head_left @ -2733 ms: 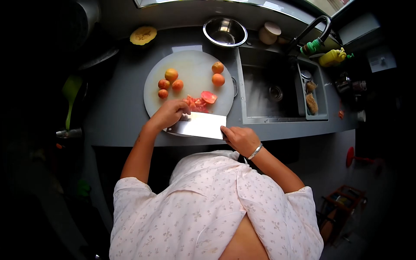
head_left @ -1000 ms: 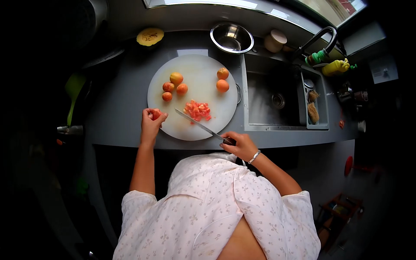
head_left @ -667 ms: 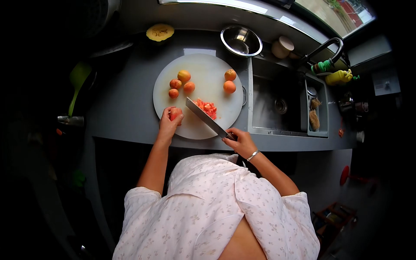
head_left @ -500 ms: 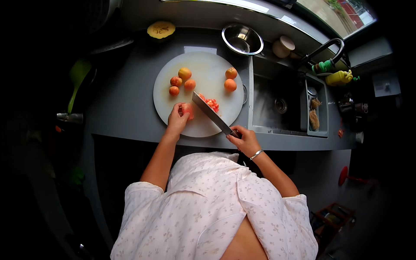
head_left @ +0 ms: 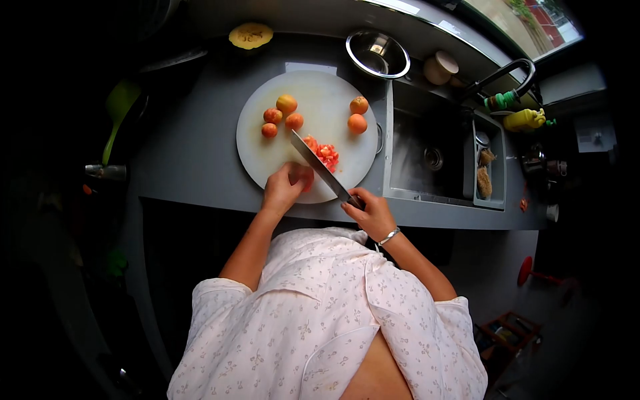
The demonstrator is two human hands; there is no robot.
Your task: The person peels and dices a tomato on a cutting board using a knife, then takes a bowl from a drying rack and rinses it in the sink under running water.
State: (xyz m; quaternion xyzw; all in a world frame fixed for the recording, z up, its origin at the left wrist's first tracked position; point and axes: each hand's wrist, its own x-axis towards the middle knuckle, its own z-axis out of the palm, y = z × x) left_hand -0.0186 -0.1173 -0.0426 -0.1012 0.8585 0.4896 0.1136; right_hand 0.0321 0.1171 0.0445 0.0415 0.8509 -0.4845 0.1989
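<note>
My right hand (head_left: 371, 215) is closed round the handle of a kitchen knife (head_left: 319, 164), its blade slanting up and left over a round white cutting board (head_left: 257, 163). Close to the blade's left side, my left hand (head_left: 283, 189) grips a red piece of tomato (head_left: 305, 177), partly hidden by the fingers. Chopped tomato pieces (head_left: 327, 155) lie in a small heap just right of the blade. Several whole tomatoes (head_left: 287, 103) sit at the board's upper left. Two more tomatoes (head_left: 357, 124) rest near its right edge.
Right of the board is a sink (head_left: 417, 143) with a black faucet (head_left: 507, 70) and a side rack holding scrubbers. Behind the board stands a steel bowl (head_left: 378, 55). A yellow cut gourd-like item (head_left: 251, 35) lies at the back left. The grey counter's (head_left: 200, 207) front edge runs before me.
My left hand has shifted slightly right and toward me with the tomato piece, turning as it goes. The knife tip has moved a little left and up.
</note>
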